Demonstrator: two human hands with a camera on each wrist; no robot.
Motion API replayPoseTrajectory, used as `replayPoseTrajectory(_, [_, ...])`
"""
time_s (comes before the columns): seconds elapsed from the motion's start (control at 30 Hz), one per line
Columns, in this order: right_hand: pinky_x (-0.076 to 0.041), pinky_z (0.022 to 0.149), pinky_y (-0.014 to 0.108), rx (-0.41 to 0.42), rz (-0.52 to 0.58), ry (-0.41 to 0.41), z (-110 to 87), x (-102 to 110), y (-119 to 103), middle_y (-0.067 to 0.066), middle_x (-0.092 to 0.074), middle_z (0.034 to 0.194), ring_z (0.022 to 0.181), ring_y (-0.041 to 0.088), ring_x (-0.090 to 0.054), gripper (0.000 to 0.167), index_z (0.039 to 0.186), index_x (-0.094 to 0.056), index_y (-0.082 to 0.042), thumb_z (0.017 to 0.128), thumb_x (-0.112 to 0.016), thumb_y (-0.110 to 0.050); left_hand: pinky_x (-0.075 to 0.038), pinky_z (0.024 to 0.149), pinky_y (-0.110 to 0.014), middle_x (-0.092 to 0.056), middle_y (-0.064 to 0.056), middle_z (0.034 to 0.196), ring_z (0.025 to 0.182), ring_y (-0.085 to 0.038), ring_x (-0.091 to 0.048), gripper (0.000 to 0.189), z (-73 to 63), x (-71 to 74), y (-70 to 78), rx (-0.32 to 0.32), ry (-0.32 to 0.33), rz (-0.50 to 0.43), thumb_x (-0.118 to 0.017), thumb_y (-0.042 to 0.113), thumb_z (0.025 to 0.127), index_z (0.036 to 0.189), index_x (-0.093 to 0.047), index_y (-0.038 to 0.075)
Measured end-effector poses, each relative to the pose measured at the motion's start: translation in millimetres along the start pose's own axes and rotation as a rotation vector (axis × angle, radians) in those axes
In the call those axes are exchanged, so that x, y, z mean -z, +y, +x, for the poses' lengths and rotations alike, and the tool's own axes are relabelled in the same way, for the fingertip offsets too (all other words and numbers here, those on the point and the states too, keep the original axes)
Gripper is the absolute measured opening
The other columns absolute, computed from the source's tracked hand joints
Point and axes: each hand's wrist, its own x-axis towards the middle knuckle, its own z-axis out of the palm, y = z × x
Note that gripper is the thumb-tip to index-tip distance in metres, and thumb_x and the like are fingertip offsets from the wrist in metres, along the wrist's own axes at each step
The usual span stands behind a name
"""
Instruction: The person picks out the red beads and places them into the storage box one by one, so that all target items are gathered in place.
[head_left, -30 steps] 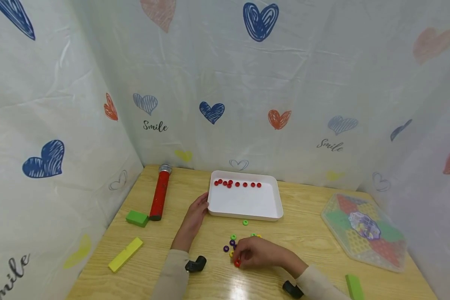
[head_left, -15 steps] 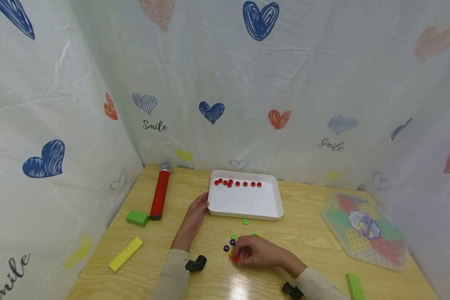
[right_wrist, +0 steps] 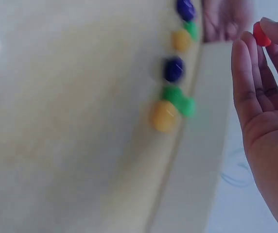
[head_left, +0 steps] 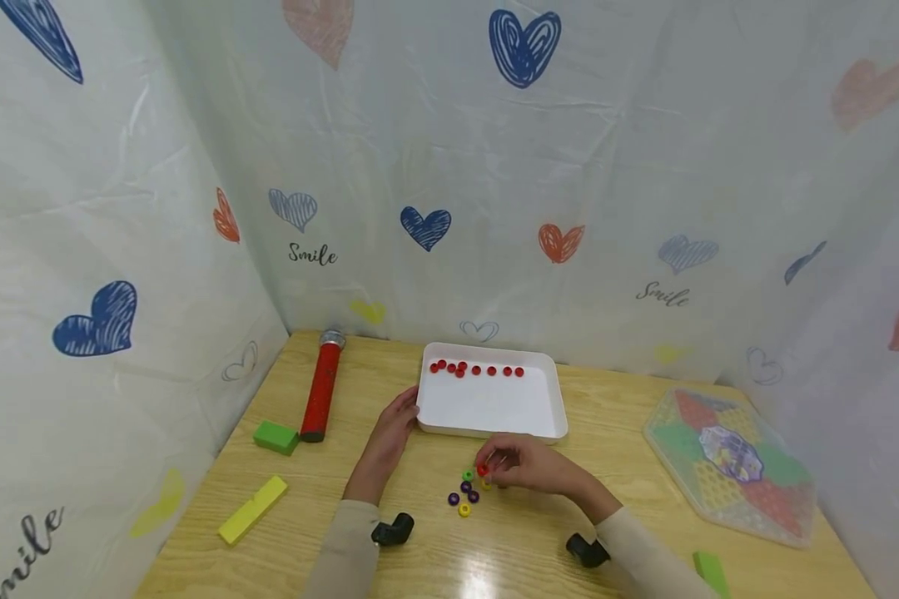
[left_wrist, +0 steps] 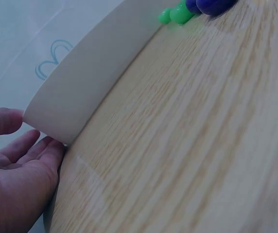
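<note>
My right hand (head_left: 532, 462) pinches a red bead (head_left: 483, 470) between thumb and fingertips, just in front of the white tray (head_left: 494, 416). The right wrist view shows this bead (right_wrist: 262, 35) raised off the table, at the fingertips. My left hand (head_left: 389, 437) holds the tray's near left corner; in the left wrist view its fingertips meet the rim and base of the tray wall (left_wrist: 80, 82). Along the tray's far side lie several red beads (head_left: 491, 371). Below the right hand are loose purple (head_left: 453, 499), yellow (head_left: 464, 510) and green (head_left: 468, 475) beads, some partly hidden.
A red microphone-like tube (head_left: 320, 391) lies at the left, near a green block (head_left: 275, 437) and a yellow block (head_left: 252, 509). To the right are a clear hexagonal case (head_left: 730, 466) and another green block (head_left: 710, 574). A patterned curtain (head_left: 479, 166) stands behind the table.
My right hand has lifted the red bead from the near side of the loose beads and moved it forward, toward the tray. The left hand stays at the tray's corner.
</note>
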Motion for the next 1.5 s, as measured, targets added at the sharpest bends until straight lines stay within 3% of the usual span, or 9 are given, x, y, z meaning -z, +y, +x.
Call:
replayPoseTrajectory(0.23, [-0.056, 0.078, 0.026, -0.007, -0.017, 0.113, 16.3, 29.0, -16.7, 0.010, -0.066, 0.106, 0.095, 0.025, -0.065, 0.024, 0.114, -0.063, 0.001, 0.091, -0.065, -0.007, -0.017, 0.119, -0.047, -0.027, -0.024, 0.154, 0.144, -0.034, -0.023, 0.049, -0.4, 0.5, 0.0, 0.001, -0.003, 0.000, -0.039, 0.000, 0.099, 0.148, -0.031, -0.003])
replayPoseTrajectory(0.37, [-0.055, 0.080, 0.024, -0.030, -0.040, 0.157, 30.0, 43.6, -17.4, 0.011, -0.066, 0.108, 0.095, 0.022, -0.065, 0.024, 0.114, -0.064, 0.000, 0.091, -0.065, -0.009, -0.018, 0.119, -0.047, -0.028, -0.024, 0.153, 0.144, -0.034, -0.024, 0.050, -1.3, 0.1, 1.3, 0.002, 0.001, 0.004, -0.039, 0.000, 0.099, 0.148, -0.031, -0.003])
replayPoseTrajectory(0.47, [-0.056, 0.081, 0.026, -0.033, -0.049, 0.176, 42.2, 53.8, -5.9, 0.008, -0.066, 0.109, 0.095, 0.018, -0.066, 0.025, 0.113, -0.065, -0.004, 0.091, -0.067, -0.015, -0.019, 0.118, -0.047, -0.028, -0.024, 0.153, 0.143, -0.034, -0.024, 0.050, -1.3, 0.3, 0.9, 0.000, 0.000, 0.008, -0.039, 0.000, 0.099, 0.148, -0.030, -0.003])
replayPoseTrajectory(0.77, [-0.055, 0.082, 0.029, -0.147, -0.124, 0.205, 73.5, 82.7, 5.5, 0.003, -0.068, 0.110, 0.094, 0.018, -0.064, 0.023, 0.111, -0.068, -0.016, 0.090, -0.068, -0.024, -0.019, 0.118, -0.049, -0.028, -0.026, 0.153, 0.143, -0.036, -0.024, 0.049, -4.5, 1.1, -2.0, -0.017, -0.010, 0.026, -0.038, 0.000, 0.099, 0.148, -0.029, -0.005])
replayPoseTrajectory(0.97, [-0.054, 0.087, 0.040, -0.177, -0.145, 0.215, 91.3, 96.0, 13.0, 0.010, -0.067, 0.113, 0.097, 0.024, -0.062, 0.028, 0.117, -0.066, -0.004, 0.092, -0.066, -0.016, -0.018, 0.118, -0.048, -0.028, -0.028, 0.152, 0.143, -0.037, -0.025, 0.049, -4.0, 2.3, -2.8, -0.053, -0.028, 0.025, -0.039, 0.000, 0.099, 0.147, -0.030, -0.006])
replayPoseTrajectory(1.2, [-0.053, 0.086, 0.051, -0.244, -0.149, 0.206, 110.7, 102.4, 25.4, 0.010, -0.067, 0.107, 0.090, 0.025, -0.064, 0.027, 0.117, -0.065, -0.003, 0.092, -0.064, -0.011, -0.020, 0.118, -0.048, -0.030, -0.028, 0.151, 0.142, -0.037, -0.026, 0.049, -4.1, 3.3, -3.3, -0.042, -0.011, 0.016, -0.039, -0.002, 0.098, 0.146, -0.030, -0.007])
replayPoseTrajectory(1.3, [-0.053, 0.080, 0.049, -0.278, -0.168, 0.205, 116.8, 103.4, 28.8, 0.008, -0.067, 0.105, 0.088, 0.027, -0.063, 0.023, 0.114, -0.067, -0.006, 0.092, -0.064, -0.011, -0.019, 0.118, -0.049, -0.028, -0.030, 0.151, 0.142, -0.038, -0.025, 0.049, -4.2, 3.6, -4.1, -0.052, -0.029, 0.020, -0.038, -0.002, 0.099, 0.147, -0.029, -0.008])
replayPoseTrajectory(1.5, [-0.055, 0.081, 0.040, -0.302, -0.211, 0.186, 126.8, 103.5, 36.5, 0.002, -0.067, 0.102, 0.090, 0.025, -0.062, 0.019, 0.108, -0.071, -0.013, 0.090, -0.067, -0.010, -0.022, 0.117, -0.048, -0.028, -0.029, 0.151, 0.142, -0.037, -0.026, 0.049, -5.7, 4.7, -5.5, -0.102, -0.053, 0.043, -0.039, 0.003, 0.099, 0.146, -0.030, -0.007])
